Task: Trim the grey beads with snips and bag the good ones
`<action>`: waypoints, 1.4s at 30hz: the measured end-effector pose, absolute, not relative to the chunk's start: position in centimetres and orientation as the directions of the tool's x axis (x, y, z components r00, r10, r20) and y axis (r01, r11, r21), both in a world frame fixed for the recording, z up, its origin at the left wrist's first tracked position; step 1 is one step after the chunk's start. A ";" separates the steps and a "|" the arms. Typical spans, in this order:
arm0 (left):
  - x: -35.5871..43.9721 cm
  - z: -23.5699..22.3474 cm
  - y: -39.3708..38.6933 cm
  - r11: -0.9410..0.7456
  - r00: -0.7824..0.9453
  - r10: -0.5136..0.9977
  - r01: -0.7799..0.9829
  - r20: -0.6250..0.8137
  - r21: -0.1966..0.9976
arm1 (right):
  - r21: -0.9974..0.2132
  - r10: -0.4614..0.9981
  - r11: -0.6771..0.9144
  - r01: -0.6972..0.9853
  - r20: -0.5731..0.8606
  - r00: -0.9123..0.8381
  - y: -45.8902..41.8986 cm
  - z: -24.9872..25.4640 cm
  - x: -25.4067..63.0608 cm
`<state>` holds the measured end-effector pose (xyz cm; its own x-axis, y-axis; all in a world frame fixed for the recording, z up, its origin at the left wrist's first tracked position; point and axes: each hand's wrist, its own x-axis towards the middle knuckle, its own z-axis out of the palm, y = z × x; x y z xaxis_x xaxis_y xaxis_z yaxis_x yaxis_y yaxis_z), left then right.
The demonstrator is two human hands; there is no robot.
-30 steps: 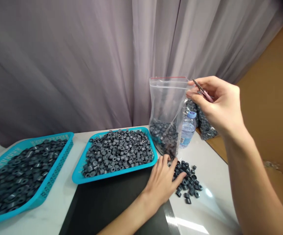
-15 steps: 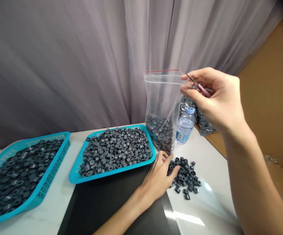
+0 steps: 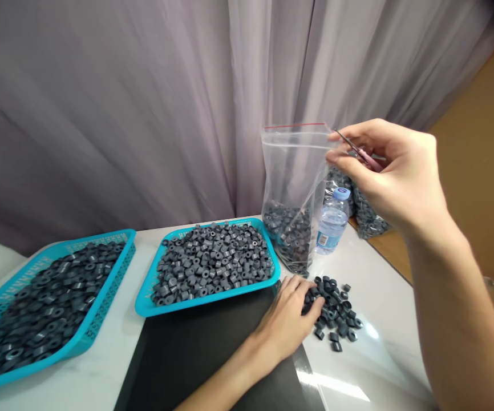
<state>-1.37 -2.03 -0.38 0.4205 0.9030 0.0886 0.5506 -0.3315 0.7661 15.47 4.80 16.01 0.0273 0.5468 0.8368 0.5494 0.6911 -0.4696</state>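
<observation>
A left hand (image 3: 287, 314) reaches from the near edge over a black mat (image 3: 204, 359), its thumb closer to the index finger than a second earlier. The fingers are bent and slightly parted at the edge of a scatter of loose dark gray pieces (image 3: 336, 311), short hollow cylinders lying on the pale, glossy table (image 3: 388, 319). Dark pieces show in the gap between thumb and index; whether the fingers grip any cannot be told. The other fingertips lie right at the foot of a clear bag (image 3: 292, 177), contact unclear.

At near left, a turquoise left basket (image 3: 101, 297) holds a deep load of similar pieces. Beyond it, beside the bag, a turquoise middle basket (image 3: 208, 298) is heaped with more, little changed from the earlier frames.

The bag stands upright, its lower part filled with the same pieces, its red-striped top slightly higher than a second before. A right hand (image 3: 405, 165) keeps its thumb and index finger closed on the bag's upper right edge, the same hold as earlier. A slim pink-handled tool (image 3: 371, 160) remains within that hand, its dark tip pointing toward the bag.

Behind the bag stands a blue-capped water bottle (image 3: 331, 228), with filled bags (image 3: 369, 217) past it. Brown cardboard (image 3: 478, 125) rises at right; a gray curtain (image 3: 144, 114) hangs across the back.
</observation>
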 end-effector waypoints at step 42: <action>-18.4 4.6 5.5 -0.250 0.179 0.963 0.875 0.203 0.414 | -0.374 0.727 0.673 0.638 0.494 -0.477 4.7 7.3 5.0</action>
